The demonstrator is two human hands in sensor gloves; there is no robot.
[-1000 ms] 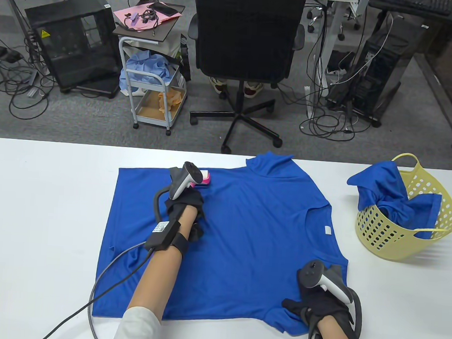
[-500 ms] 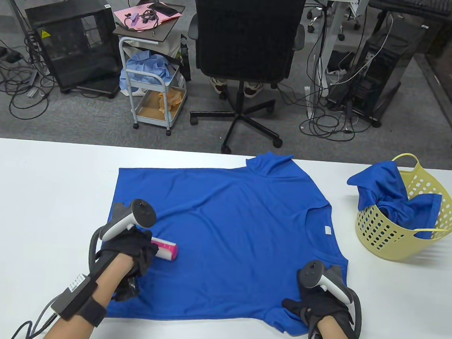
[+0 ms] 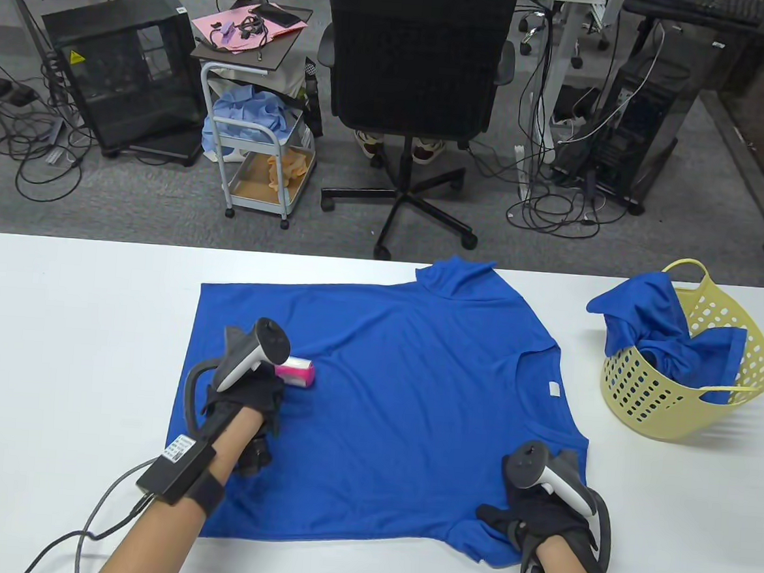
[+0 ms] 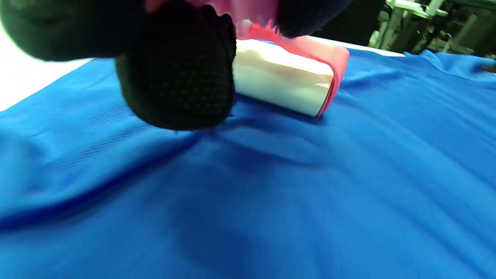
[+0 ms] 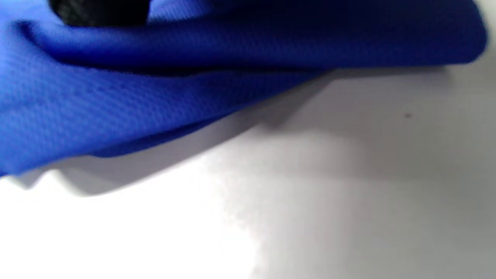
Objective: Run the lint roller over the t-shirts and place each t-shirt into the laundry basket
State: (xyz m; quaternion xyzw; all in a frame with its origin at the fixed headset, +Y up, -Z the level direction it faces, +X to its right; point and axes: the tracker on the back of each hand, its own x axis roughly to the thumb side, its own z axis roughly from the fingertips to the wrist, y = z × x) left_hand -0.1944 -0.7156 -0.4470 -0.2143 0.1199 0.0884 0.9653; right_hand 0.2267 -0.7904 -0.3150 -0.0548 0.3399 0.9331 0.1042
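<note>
Left hand [image 3: 246, 398] grips roller [image 3: 297, 371], drum flat on shirt [image 3: 414, 393]. Right hand [image 3: 536, 513] presses the sleeve on the counter [image 3: 59, 316], fingers flat, probably to stop bunching.

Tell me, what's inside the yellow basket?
A crumpled blue t-shirt fills the yellow basket and hangs over its rim. Whatever might lie underneath that shirt is covered, so it cannot be seen.

Bright even overhead light; both wrist views blurred close-up.
</note>
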